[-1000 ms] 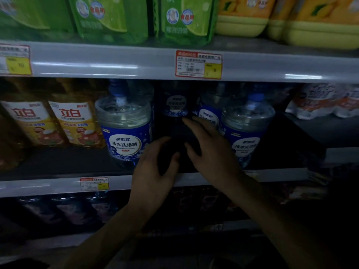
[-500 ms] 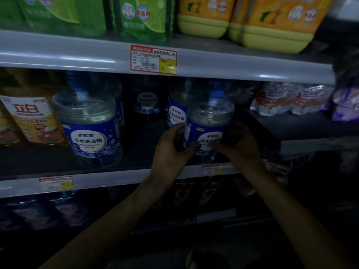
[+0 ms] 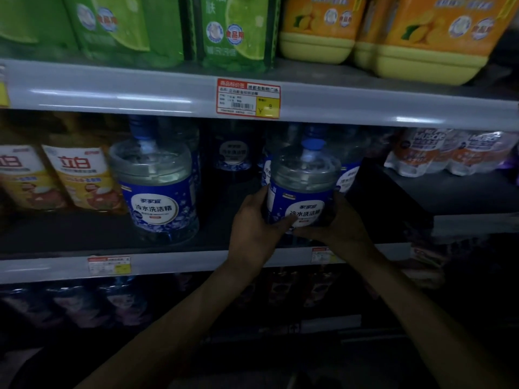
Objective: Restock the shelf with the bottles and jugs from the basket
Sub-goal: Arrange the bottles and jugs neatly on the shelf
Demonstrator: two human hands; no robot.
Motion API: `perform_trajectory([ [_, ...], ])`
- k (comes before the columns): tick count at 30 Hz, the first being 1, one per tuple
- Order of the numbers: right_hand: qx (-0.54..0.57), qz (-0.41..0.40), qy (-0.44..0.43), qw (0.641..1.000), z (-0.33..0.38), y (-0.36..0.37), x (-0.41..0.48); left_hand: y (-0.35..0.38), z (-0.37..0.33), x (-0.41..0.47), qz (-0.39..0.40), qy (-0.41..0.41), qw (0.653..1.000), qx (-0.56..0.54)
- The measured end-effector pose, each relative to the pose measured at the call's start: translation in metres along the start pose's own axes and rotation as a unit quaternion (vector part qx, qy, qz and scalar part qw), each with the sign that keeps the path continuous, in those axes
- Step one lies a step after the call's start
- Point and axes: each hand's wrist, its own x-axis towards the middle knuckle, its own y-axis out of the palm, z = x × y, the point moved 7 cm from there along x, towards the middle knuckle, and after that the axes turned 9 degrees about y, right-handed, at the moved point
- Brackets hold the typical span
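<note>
Both hands are clamped on one clear jug (image 3: 304,186). The left hand (image 3: 252,234) wraps its left side with the thumb lying across the label, and the right hand (image 3: 345,228) cups its lower right side. A second ago the hands were in the dark gap in the middle of the row, with this jug untouched beside the right hand. Half a second ago they had closed round it, and they still hold it in much the same spot. It stands upright near the front edge of the middle shelf (image 3: 182,265), right of centre. I would judge that it is being squared up or slid toward the gap, not fetched. The basket is out of view, so how much stock is left cannot be told.

The jug has a blue cap and a blue wrapper with a white oval reading 家家宜 over 冷水洗洁精. A second jug (image 3: 157,186) further left along the front edge carries the same label, and more of the kind sit in the dark behind. At the left end stand yellow bottles (image 3: 75,178) marked 立白 in red.

On the edge of the shelf above is a red price tag (image 3: 248,98) headed 商品标价签, with a yellow box and a ¥ sign. Over it are green packs (image 3: 233,35) with a red 食品用 roundel, and orange jugs (image 3: 421,37) to the right. The writing on the white packs (image 3: 438,153) at the right end is too blurred to read.
</note>
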Motion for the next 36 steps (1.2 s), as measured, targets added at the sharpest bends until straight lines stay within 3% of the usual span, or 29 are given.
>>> perform_trajectory([
  [7, -0.014, 0.017, -0.02, 1.0, 0.023, 0.059, 0.008, -0.056, 0.024, -0.009, -0.06, -0.022, 0.997, 0.039],
  [12, 0.042, -0.013, -0.005, 0.999, 0.033, 0.095, 0.013, -0.073, 0.033, -0.024, -0.096, -0.042, 0.993, 0.055],
  [20, 0.1, -0.017, 0.079, 0.992, 0.037, 0.126, 0.018, -0.072, 0.039, -0.02, -0.056, -0.11, 0.989, -0.083],
  [25, 0.221, 0.036, 0.184, 0.957, 0.03, 0.122, 0.007, -0.063, 0.037, -0.016, -0.067, -0.145, 0.978, -0.137],
  [36, 0.246, 0.054, 0.169, 0.953, 0.039, 0.132, 0.028, -0.055, 0.041, 0.004, -0.104, -0.159, 0.966, -0.174],
])
